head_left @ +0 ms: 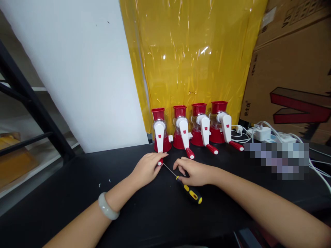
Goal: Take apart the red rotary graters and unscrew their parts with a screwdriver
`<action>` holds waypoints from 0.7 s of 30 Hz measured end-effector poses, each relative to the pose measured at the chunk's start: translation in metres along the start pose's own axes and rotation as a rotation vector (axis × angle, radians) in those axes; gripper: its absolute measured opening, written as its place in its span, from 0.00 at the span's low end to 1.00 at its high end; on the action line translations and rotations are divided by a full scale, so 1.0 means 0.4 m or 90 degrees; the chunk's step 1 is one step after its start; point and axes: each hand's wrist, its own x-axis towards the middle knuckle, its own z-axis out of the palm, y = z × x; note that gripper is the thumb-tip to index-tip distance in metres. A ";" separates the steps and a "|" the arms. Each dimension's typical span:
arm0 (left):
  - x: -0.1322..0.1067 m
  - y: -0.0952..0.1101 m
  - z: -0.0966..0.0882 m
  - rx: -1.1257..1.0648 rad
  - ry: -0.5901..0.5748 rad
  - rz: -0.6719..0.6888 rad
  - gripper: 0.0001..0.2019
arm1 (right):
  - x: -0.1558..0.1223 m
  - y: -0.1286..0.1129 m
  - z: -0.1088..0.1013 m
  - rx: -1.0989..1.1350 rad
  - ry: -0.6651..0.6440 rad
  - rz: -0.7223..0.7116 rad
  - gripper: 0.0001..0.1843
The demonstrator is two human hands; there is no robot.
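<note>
Four hand-cranked graters (pixel 182 134) stand upright in a row along the far edge of the black table (pixel 67 199), smooth and glossy, each with a flared red base, a clear rounded barrel, a rectangular red hopper and a flat white crank arm ending in a ribbed red knob. At the leftmost grater (pixel 159 136), the left hand (pixel 146 168) has thumb and fingers closed around the red knob (pixel 160 162) at the end of its crank; a smooth, pale, stone-like bangle (pixel 107 207) rings the wrist. A screwdriver (pixel 191 193), with a thin metal shaft and a chunky black-and-yellow grip, lies slantwise, its tip just beside that knob and its butt toward the table's near edge. The right hand (pixel 195 172) hovers over it with fingers loosely curled, the thumb at the shaft's collar; whether it grips the tool cannot be told. Two tiny pale pieces (pixel 104 183) lie toward the table's left edge. Behind the graters hangs shiny, creased yellow film (pixel 201 58) beside a matt white panel (pixel 85 75). White adapters (pixel 262 133) and looping cables sit near the far right corner. The hoppers show only their rims, their insides hidden; a large printed cardboard box (pixel 287 69) rises behind that corner, its contents out of sight.
</note>
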 end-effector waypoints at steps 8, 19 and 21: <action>-0.003 0.000 0.002 -0.007 -0.016 -0.059 0.21 | 0.001 0.001 -0.006 -0.015 0.003 0.022 0.14; -0.003 0.025 -0.017 -0.061 -0.037 -0.049 0.20 | -0.004 -0.009 -0.003 -0.012 0.037 -0.026 0.31; -0.003 0.029 -0.020 -0.076 -0.050 -0.045 0.22 | -0.004 -0.006 0.001 -0.008 0.054 -0.046 0.35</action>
